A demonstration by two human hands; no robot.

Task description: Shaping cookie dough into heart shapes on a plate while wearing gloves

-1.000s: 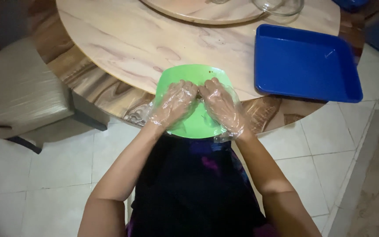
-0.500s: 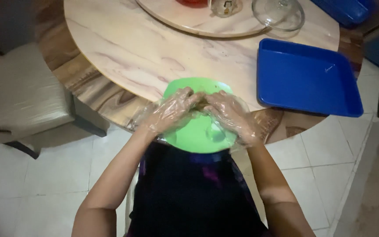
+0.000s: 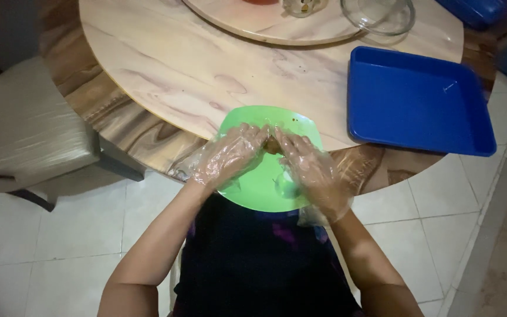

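Both hands in clear plastic gloves, left hand (image 3: 230,157) & right hand (image 3: 311,170), pinch a small brown lump (image 3: 273,144) over green plate (image 3: 259,196) at round table (image 3: 165,70) edge. Blue tray (image 3: 418,100) at 2 o'clock, chair (image 3: 24,129) at 9.

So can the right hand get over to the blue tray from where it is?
Probably yes. The right hand is over the green plate, pressing a small brown lump with the left hand; bare tabletop lies between it and the blue tray.

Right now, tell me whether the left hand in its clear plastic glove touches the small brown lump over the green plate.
Touching. The head view shows the left hand fingertips pressed against the brown lump, no gap visible.
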